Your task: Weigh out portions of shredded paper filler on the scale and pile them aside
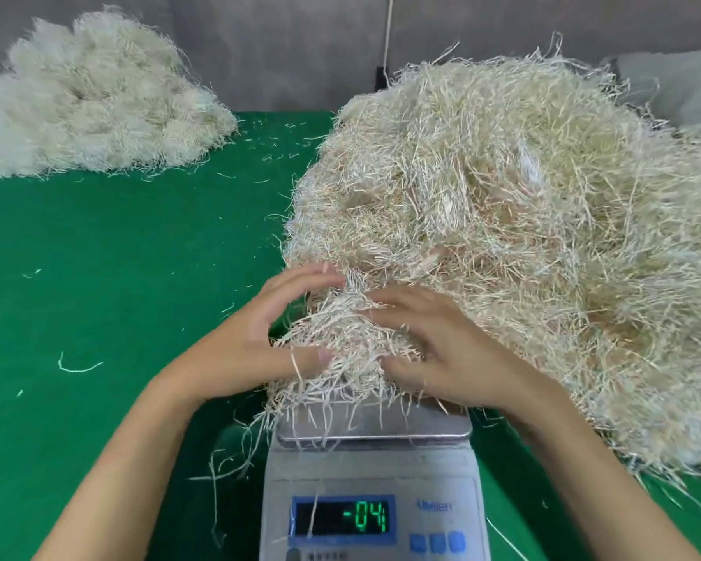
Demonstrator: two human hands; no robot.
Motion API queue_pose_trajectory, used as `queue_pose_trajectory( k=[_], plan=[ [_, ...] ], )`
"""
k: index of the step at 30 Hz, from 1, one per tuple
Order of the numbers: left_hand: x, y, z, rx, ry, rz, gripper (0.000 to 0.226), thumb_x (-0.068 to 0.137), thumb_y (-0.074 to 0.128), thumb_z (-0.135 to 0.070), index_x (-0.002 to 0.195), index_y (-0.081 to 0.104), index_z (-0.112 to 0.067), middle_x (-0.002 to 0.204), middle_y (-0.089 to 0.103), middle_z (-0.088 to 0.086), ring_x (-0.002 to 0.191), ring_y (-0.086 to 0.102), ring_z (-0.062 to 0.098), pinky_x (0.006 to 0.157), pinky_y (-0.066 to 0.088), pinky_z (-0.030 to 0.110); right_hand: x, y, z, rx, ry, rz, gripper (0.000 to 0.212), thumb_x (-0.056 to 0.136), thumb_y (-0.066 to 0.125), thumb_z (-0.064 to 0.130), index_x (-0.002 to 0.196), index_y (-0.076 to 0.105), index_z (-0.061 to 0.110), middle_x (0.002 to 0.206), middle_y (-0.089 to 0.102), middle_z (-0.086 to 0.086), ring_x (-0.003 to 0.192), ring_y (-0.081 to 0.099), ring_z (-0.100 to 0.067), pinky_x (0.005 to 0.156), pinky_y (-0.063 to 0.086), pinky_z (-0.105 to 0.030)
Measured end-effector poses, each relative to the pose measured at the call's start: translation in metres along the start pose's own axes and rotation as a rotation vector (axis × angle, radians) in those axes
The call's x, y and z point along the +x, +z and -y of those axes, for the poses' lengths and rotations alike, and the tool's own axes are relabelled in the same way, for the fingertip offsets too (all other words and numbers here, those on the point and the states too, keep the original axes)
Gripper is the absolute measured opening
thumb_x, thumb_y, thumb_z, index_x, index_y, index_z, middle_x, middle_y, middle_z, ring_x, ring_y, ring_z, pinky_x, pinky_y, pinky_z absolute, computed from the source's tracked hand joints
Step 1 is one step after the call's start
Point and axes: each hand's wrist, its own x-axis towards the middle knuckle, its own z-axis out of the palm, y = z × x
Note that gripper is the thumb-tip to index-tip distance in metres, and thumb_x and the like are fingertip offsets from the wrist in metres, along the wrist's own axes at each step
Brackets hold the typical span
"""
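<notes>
**Item:** portion of pale cream shredded paper filler [340, 338], one tuft.
**Loc:** directly betw. both hands, over the steel pan [381, 433] of the white digital scale [375, 475]. Strands drape the pan's front edge. Far side merges w/ the large loose heap of same shred [523, 220], which lies to the right & beyond.
**Left hand [256, 342]:** fingers curled round the tuft's left flank, gripping.
**Right hand [434, 354]:** fingers bent into its right flank, gripping.
**Display [343, 519]:** green digits, minus reading.
**Weighed pile:** fluffy white mound [94, 103], far left rear of the green felt worktop [98, 277], well apart from the scale. Left hand is nearer to it.
**Judgement:** tuft prob. needs parting from the heap before a true weight.
</notes>
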Motion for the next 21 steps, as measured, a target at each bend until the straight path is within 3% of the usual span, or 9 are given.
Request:
queue_pose_trajectory(
  k=[2, 4, 6, 9, 11, 14, 16, 18, 21],
  plan=[
    [0.004, 0.006, 0.001, 0.04, 0.005, 0.02, 0.063, 0.075, 0.066, -0.059, 0.135, 0.046, -0.054, 0.146, 0.031, -0.038, 0.136, 0.027, -0.015, 0.107, 0.023, 0.021, 0.002, -0.002, 0.0, -0.003, 0.007, 0.006, 0.062, 0.083, 0.042, 0.057, 0.143, 0.036, 0.045, 0.151, 0.025, 0.023, 0.143, 0.018, -0.004, 0.12, 0.011, -0.044],
    [0.008, 0.012, -0.001, 0.037, -0.001, -0.009, 0.059, 0.077, 0.066, -0.056, 0.133, 0.049, -0.052, 0.14, 0.038, -0.04, 0.131, 0.034, -0.017, 0.104, 0.026, 0.014, -0.001, -0.006, 0.0, 0.051, 0.016, -0.012, 0.063, 0.082, 0.047, 0.055, 0.144, 0.038, 0.046, 0.151, 0.022, 0.028, 0.142, 0.016, 0.001, 0.118, 0.012, -0.042],
    [0.008, 0.011, -0.004, 0.018, 0.019, -0.025, 0.059, 0.079, 0.067, -0.047, 0.134, 0.048, -0.049, 0.143, 0.039, -0.035, 0.134, 0.035, -0.011, 0.111, 0.028, 0.025, -0.008, -0.013, -0.002, 0.141, 0.047, -0.065, 0.064, 0.081, 0.053, 0.053, 0.142, 0.032, 0.055, 0.154, 0.021, 0.032, 0.143, 0.016, 0.004, 0.113, 0.016, -0.043],
    [-0.001, -0.011, -0.008, 0.135, 0.015, 0.008, 0.074, 0.071, 0.068, -0.057, 0.138, 0.037, -0.059, 0.152, 0.022, -0.034, 0.144, 0.017, -0.006, 0.116, 0.02, 0.048, -0.02, -0.025, -0.003, 0.259, 0.075, -0.186, 0.066, 0.08, 0.049, 0.05, 0.142, 0.029, 0.057, 0.154, 0.027, 0.03, 0.144, 0.022, 0.004, 0.115, 0.02, -0.047],
    [-0.011, -0.037, -0.01, 0.191, -0.026, 0.124, 0.088, 0.065, 0.075, -0.062, 0.141, 0.031, -0.061, 0.152, 0.018, -0.038, 0.142, 0.014, -0.012, 0.111, 0.024, 0.047, -0.024, -0.031, -0.003, 0.298, 0.082, -0.233, 0.065, 0.08, 0.047, 0.048, 0.144, 0.034, 0.051, 0.154, 0.034, 0.024, 0.144, 0.027, -0.001, 0.117, 0.023, -0.055],
    [-0.027, -0.073, -0.017, 0.18, -0.038, 0.255, 0.089, 0.066, 0.08, -0.053, 0.143, 0.036, -0.052, 0.151, 0.033, -0.03, 0.14, 0.023, -0.011, 0.099, 0.032, 0.041, -0.025, -0.034, 0.003, 0.331, 0.093, -0.272, 0.06, 0.08, 0.045, 0.047, 0.14, 0.039, 0.049, 0.151, 0.042, 0.019, 0.143, 0.032, -0.005, 0.116, 0.026, -0.059],
    [-0.03, -0.084, -0.021, 0.106, -0.027, 0.168, 0.068, 0.072, 0.074, -0.045, 0.135, 0.05, -0.048, 0.143, 0.05, -0.019, 0.136, 0.039, 0.0, 0.102, 0.034, 0.039, -0.023, -0.033, 0.009, 0.348, 0.094, -0.308, 0.055, 0.08, 0.045, 0.047, 0.135, 0.042, 0.051, 0.145, 0.046, 0.022, 0.14, 0.036, -0.001, 0.116, 0.029, -0.049],
    [-0.026, -0.082, -0.022, 0.038, -0.047, -0.068, 0.048, 0.072, 0.066, -0.054, 0.12, 0.061, -0.049, 0.125, 0.064, -0.019, 0.121, 0.055, 0.0, 0.101, 0.04, 0.026, -0.022, -0.03, 0.013, 0.341, 0.102, -0.329, 0.051, 0.081, 0.045, 0.049, 0.132, 0.043, 0.053, 0.141, 0.046, 0.028, 0.134, 0.037, 0.011, 0.11, 0.03, -0.024],
    [-0.017, -0.061, -0.029, 0.11, -0.112, -0.292, 0.049, 0.069, 0.057, -0.07, 0.113, 0.062, -0.049, 0.114, 0.064, -0.029, 0.109, 0.057, -0.011, 0.088, 0.041, 0.013, -0.021, -0.026, 0.019, 0.286, 0.103, -0.346, 0.05, 0.084, 0.046, 0.052, 0.134, 0.046, 0.047, 0.132, 0.038, 0.041, 0.122, 0.027, 0.032, 0.093, 0.017, 0.008]
  ],
)
